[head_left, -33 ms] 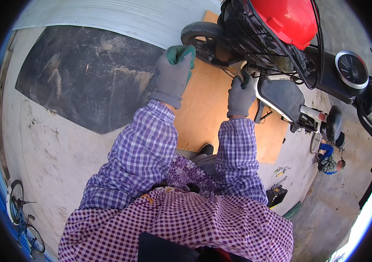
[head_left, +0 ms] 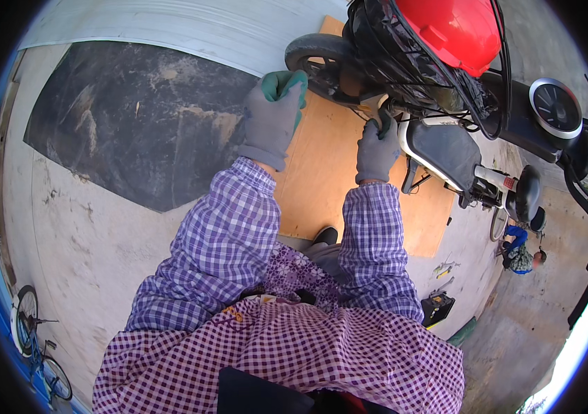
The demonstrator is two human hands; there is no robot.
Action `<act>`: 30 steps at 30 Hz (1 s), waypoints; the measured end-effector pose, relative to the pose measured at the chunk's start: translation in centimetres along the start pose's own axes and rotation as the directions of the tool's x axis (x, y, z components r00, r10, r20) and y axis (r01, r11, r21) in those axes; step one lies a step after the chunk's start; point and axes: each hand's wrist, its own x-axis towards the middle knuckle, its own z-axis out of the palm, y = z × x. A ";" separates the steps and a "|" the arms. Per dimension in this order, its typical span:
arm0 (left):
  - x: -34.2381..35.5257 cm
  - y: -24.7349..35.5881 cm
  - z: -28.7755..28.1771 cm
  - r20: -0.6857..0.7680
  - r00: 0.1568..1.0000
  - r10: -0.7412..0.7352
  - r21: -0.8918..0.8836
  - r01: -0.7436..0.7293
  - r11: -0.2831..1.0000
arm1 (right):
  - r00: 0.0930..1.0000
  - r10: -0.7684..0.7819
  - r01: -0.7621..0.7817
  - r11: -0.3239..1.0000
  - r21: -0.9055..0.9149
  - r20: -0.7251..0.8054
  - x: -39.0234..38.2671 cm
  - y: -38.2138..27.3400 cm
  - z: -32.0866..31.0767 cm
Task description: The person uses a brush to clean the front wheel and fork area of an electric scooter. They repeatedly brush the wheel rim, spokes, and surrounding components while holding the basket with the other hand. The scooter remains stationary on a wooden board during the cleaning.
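My left hand (head_left: 272, 117), in a grey glove with green at the fingers, is closed beside the bike's black front wheel (head_left: 314, 52); what is inside its grip is hidden. My right hand (head_left: 377, 148), gloved likewise, has its fingers curled at a pale, narrow part under the bike's front end, too small to name. Above it is a black basket (head_left: 370, 41) wrapped in cables, carrying a red helmet (head_left: 446, 27). The bike's footboard (head_left: 439, 148) lies right of my right hand. Below both hands is a plywood board (head_left: 301, 193).
A dark mat (head_left: 121, 117) lies left on the concrete (head_left: 73, 228). Bicycles (head_left: 38, 345) stand at lower left. Another person (head_left: 518, 255) crouches by a wheel at right. Small tools (head_left: 444, 268) and a black case (head_left: 437, 307) lie at lower right. A round gauge (head_left: 555, 109) sits upper right.
My right hand has shifted slightly to the left and up. My left hand is almost unmoved.
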 end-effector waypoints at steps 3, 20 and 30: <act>-0.1 0.1 0.0 -0.003 1.000 0.014 0.008 -0.014 1.000 | 0.984 0.163 -0.159 0.985 -0.065 0.066 -0.9 1.7 1.0; -0.3 -0.9 0.6 -0.047 0.997 0.055 0.048 -0.052 0.997 | 0.956 0.284 -0.288 0.956 0.055 0.073 -1.1 6.7 -7.7; -2.5 -2.2 2.9 -0.060 0.998 0.036 0.185 -0.024 0.982 | 0.896 0.422 -0.435 0.896 0.084 0.140 -2.7 9.4 -13.7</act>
